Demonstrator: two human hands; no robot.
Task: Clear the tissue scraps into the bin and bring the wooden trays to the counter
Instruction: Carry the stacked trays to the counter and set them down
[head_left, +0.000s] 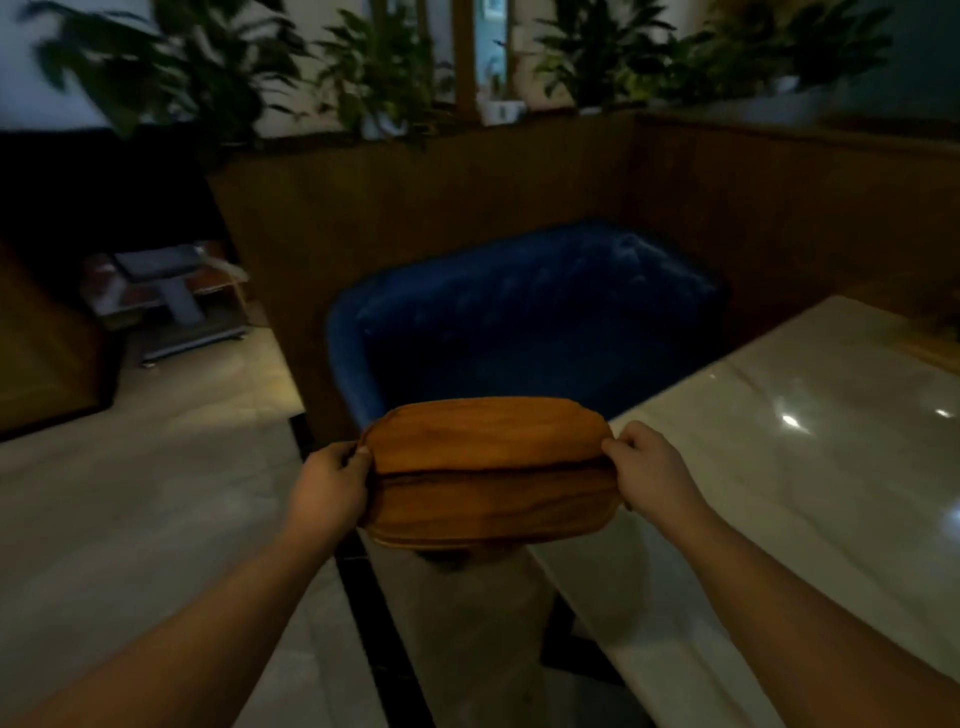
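The wooden trays (488, 470) are two, stacked, reddish-brown with dark grain and rounded corners. A dark seam marks where the upper one meets the lower. The stack is held in the air, tilted slightly, gripped at its left and right ends.

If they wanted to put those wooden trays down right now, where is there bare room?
The pale marble tabletop at the right hand is bare and glossy, from its near corner onward. Only its far right edge seems to hold something, too dim to identify. The blue chair seat ahead also looks bare.
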